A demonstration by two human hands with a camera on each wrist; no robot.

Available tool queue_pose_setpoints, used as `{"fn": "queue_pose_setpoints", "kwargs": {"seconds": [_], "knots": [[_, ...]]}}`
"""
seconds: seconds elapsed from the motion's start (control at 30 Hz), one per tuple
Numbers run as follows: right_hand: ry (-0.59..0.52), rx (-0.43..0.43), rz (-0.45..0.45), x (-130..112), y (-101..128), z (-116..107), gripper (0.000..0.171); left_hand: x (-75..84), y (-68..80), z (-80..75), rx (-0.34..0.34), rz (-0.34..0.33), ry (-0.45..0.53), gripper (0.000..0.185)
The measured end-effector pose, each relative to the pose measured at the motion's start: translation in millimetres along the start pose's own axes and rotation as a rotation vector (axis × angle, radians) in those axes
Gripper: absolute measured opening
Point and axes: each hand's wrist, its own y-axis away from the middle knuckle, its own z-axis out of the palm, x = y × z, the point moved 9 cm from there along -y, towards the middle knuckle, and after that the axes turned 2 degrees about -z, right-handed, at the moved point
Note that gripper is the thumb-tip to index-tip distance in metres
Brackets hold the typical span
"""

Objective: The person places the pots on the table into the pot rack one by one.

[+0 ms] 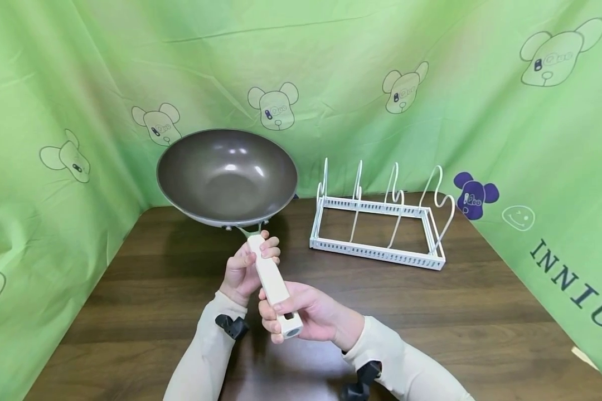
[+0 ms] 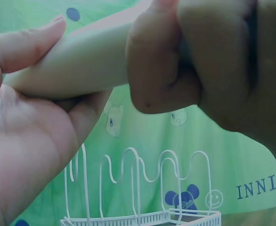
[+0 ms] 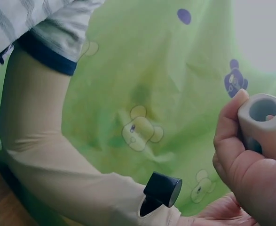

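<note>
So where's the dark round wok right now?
In the head view, the dark round wok is left of centre, held by its cream handle above the brown wooden table, with the white metal rack to its right.

The gripped handle looks smooth, matt plastic, the pan beyond glossy inside, the rack rightward painted metal, the table below wood, the backdrop behind creased cloth.

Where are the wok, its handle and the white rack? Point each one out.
Wok [image 1: 228, 175]: head view, on its dark inner surface.
Handle [image 1: 272, 277]: head view, on its pale upper face, about midway along.
White rack [image 1: 377, 254]: head view, on its slotted front rail.
</note>
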Motion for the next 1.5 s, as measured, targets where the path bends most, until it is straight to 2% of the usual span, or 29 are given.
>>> {"fn": "queue_pose_setpoints", "kwargs": {"seconds": [0.17,0.43,0.63,1.17,1.5], "knots": [[0.0,-0.018,0.013,0.8,0.8,3.8,0.032,-1.0,0.8,3.6,-0.003,-0.027,-0.012,0.032],[-0.015,0.051,-0.004,-0.1,1.3,3.5,0.025,-9.6,0.3,4.0,0.002,-0.08,-0.071,0.033],[0.024,0.074,-0.037,-1.6,2.4,-0.1,0.028,-10.5,-1.6,4.5,0.012,-0.073,-0.083,0.032],[0.021,-0.157,-0.088,-14.9,6.5,8.0,0.022,-0.7,-18.5,22.3,0.014,-0.069,-0.339,0.029],[-0.006,-0.273,-0.118,-21.2,10.4,14.1,0.021,-3.5,-27.6,24.3,0.018,-0.072,-0.415,0.028]]}}
